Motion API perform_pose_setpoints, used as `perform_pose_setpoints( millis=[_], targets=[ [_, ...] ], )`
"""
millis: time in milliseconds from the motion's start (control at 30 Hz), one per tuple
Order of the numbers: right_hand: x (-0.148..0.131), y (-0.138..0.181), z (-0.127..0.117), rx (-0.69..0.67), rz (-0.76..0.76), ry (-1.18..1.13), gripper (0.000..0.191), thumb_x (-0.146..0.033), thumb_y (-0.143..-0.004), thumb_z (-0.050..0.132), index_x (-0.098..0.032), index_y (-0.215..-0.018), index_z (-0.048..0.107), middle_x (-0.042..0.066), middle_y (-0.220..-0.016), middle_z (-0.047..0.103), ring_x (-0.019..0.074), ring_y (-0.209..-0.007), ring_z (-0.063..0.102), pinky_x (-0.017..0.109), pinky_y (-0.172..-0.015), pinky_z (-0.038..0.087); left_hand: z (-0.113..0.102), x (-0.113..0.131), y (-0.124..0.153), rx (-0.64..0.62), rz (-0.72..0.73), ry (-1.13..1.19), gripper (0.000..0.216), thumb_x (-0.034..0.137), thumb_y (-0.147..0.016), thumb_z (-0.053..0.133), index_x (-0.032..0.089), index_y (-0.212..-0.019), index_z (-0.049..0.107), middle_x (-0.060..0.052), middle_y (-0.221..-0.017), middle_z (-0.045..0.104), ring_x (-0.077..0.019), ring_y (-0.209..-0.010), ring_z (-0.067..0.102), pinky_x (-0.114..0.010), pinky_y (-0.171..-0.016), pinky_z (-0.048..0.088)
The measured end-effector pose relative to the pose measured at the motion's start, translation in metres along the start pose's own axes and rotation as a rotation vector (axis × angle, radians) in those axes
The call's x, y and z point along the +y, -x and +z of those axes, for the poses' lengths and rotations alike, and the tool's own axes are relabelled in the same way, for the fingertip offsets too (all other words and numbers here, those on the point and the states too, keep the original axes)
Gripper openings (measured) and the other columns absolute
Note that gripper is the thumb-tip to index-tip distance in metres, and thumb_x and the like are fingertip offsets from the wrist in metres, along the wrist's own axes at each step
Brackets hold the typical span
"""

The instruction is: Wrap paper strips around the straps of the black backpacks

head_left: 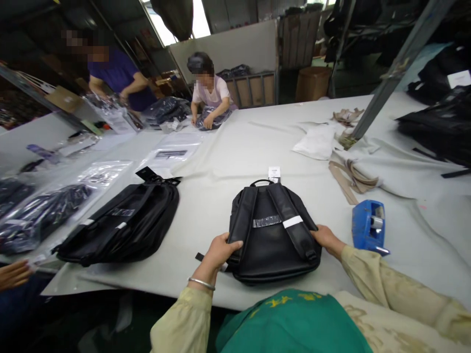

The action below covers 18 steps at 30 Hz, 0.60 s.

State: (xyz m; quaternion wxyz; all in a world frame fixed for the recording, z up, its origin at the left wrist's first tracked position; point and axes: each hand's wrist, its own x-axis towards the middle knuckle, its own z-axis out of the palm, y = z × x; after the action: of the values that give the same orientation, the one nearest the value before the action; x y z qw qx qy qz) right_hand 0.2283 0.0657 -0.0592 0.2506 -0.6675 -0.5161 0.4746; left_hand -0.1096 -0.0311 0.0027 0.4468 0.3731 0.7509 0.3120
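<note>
My left hand [220, 251] was closed on the left edge of the black backpack [274, 252], its thumb flat on the shoulder strap and its fingers mostly hidden by the side; my right hand [329, 239] gripped the opposite edge, most of its fingers tucked out of sight. The backpack lay straps up on the white table [206, 211], just below and right of the frame's middle, its far side hidden. A white band [293, 222] circled the right strap, and the print on the tag [274, 172] by the top handle was too small to read. Right of my right hand stood a blue tape dispenser [359, 225]. At left centre lay a pile of black bags [128, 220], too overlapped to count; beyond it, plastic-wrapped bags [55, 211] were cut off by the left edge. Someone else's hand [14, 275] entered at lower left, the arm mostly outside the frame. Two co-workers [217, 93] stood at upper left, the table hiding their legs.
</note>
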Motion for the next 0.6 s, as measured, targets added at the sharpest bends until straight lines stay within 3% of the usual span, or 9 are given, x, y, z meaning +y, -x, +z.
perform_pose_setpoints(
  millis=[67, 133, 233, 333, 433, 500, 600],
  targets=[
    [-0.019, -0.009, -0.021, 0.072, -0.053, 0.019, 0.032, -0.036, -0.091, 0.061, -0.016, -0.116, 0.062, 0.009, -0.117, 0.062, 0.0220, -0.100, 0.062, 0.037, -0.083, 0.054, -0.005, 0.019, 0.002, -0.088, -0.039, 0.378, 0.028, 0.034, -0.067, 0.078, 0.015, -0.084, 0.069, -0.007, -0.072, 0.070, -0.0203, -0.062, 0.064, -0.034, -0.062, 0.050],
    [-0.037, -0.016, -0.035, 0.101, -0.106, 0.013, 0.033, -0.035, -0.094, 0.057, -0.018, -0.121, 0.058, 0.009, -0.124, 0.058, 0.0217, -0.104, 0.060, 0.041, -0.087, 0.053, -0.009, 0.039, 0.001, -0.082, -0.019, 0.706, 0.028, 0.035, -0.072, 0.075, 0.016, -0.090, 0.068, -0.007, -0.078, 0.072, -0.0208, -0.069, 0.067, -0.035, -0.067, 0.054],
    [-0.063, -0.012, -0.033, 0.089, -0.219, 0.010, 0.033, -0.035, -0.095, 0.056, -0.017, -0.123, 0.056, 0.010, -0.124, 0.057, 0.0212, -0.104, 0.060, 0.043, -0.088, 0.053, -0.007, 0.067, -0.005, -0.053, 0.091, 0.975, 0.021, 0.029, -0.079, 0.068, 0.017, -0.096, 0.069, -0.008, -0.092, 0.074, -0.0211, -0.085, 0.069, -0.035, -0.080, 0.055],
    [-0.085, 0.011, -0.003, -0.010, -0.340, 0.012, 0.030, -0.036, -0.092, 0.060, -0.016, -0.115, 0.062, 0.008, -0.115, 0.063, 0.0198, -0.097, 0.062, 0.038, -0.084, 0.054, 0.007, 0.089, -0.012, -0.113, 0.182, 0.984, 0.022, 0.020, -0.075, 0.070, 0.015, -0.097, 0.070, -0.008, -0.091, 0.075, -0.0190, -0.082, 0.068, -0.032, -0.081, 0.054],
    [-0.098, 0.043, 0.040, -0.224, -0.467, 0.003, 0.021, -0.033, -0.080, 0.071, -0.017, -0.095, 0.070, 0.004, -0.089, 0.071, 0.0172, -0.081, 0.064, 0.027, -0.073, 0.052, 0.023, 0.103, -0.013, -0.154, 0.202, 0.929, 0.024, 0.016, -0.069, 0.074, 0.012, -0.092, 0.070, -0.007, -0.083, 0.074, -0.0177, -0.074, 0.066, -0.031, -0.077, 0.053],
    [-0.103, 0.060, 0.065, -0.376, -0.531, -0.011, 0.016, -0.029, -0.079, 0.069, -0.016, -0.087, 0.070, 0.003, -0.080, 0.071, 0.0160, -0.074, 0.063, 0.025, -0.069, 0.050, 0.032, 0.109, -0.013, -0.160, 0.189, 0.892, 0.021, 0.017, -0.067, 0.075, 0.011, -0.087, 0.069, -0.007, -0.079, 0.073, -0.0173, -0.070, 0.065, -0.031, -0.074, 0.052],
    [-0.105, 0.075, 0.084, -0.287, -0.497, 0.014, 0.011, -0.027, -0.078, 0.066, -0.016, -0.078, 0.067, 0.003, -0.074, 0.069, 0.0152, -0.070, 0.061, 0.025, -0.066, 0.047, 0.041, 0.115, -0.014, -0.104, 0.140, 0.864, 0.013, 0.014, -0.068, 0.072, 0.011, -0.080, 0.067, -0.005, -0.072, 0.071, -0.0155, -0.065, 0.063, -0.030, -0.070, 0.051]
  ],
)
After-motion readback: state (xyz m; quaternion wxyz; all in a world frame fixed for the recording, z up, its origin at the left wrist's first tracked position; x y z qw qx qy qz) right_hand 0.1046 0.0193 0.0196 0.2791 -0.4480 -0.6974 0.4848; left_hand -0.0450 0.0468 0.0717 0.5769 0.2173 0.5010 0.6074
